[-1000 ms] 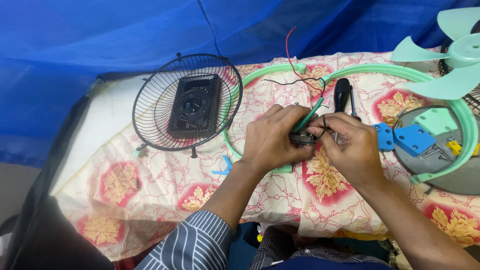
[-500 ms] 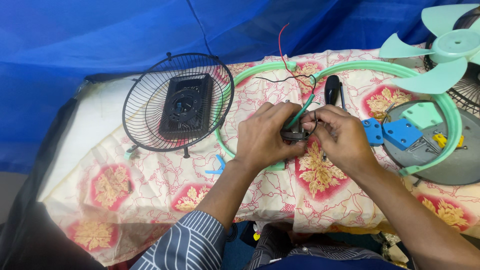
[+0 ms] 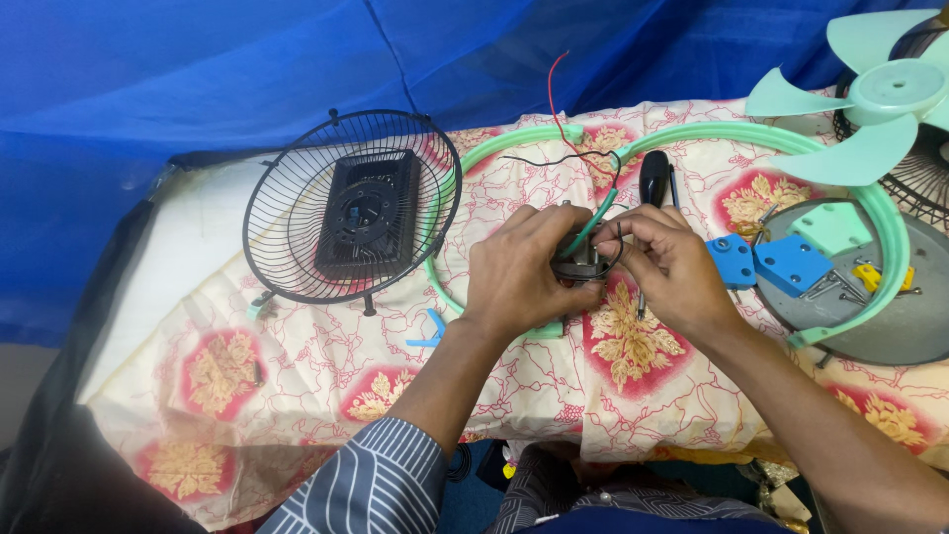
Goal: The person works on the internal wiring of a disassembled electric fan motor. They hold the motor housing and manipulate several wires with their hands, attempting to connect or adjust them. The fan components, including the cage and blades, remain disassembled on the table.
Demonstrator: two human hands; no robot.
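Over the flowered cloth (image 3: 633,386) on the table, my left hand (image 3: 519,272) and right hand (image 3: 672,267) meet. Left fingers are wrapped tight around a small dark motor part (image 3: 578,259), which sits between both hands just above the cloth; right thumb and forefinger pinch together on its near edge. A green wire (image 3: 598,222), a black wire (image 3: 554,158) and a red wire (image 3: 559,99) rise from the part toward the back. Just behind my right hand lies a black-handled screwdriver (image 3: 652,176). Left of my hands a black wire fan guard (image 3: 351,208) rests tilted. To the right, blue plastic pieces (image 3: 781,262) sit at the edge of a grey round base (image 3: 890,316). Farther right, pale green fan blades (image 3: 870,84). Behind all, a blue tarp (image 3: 198,79).
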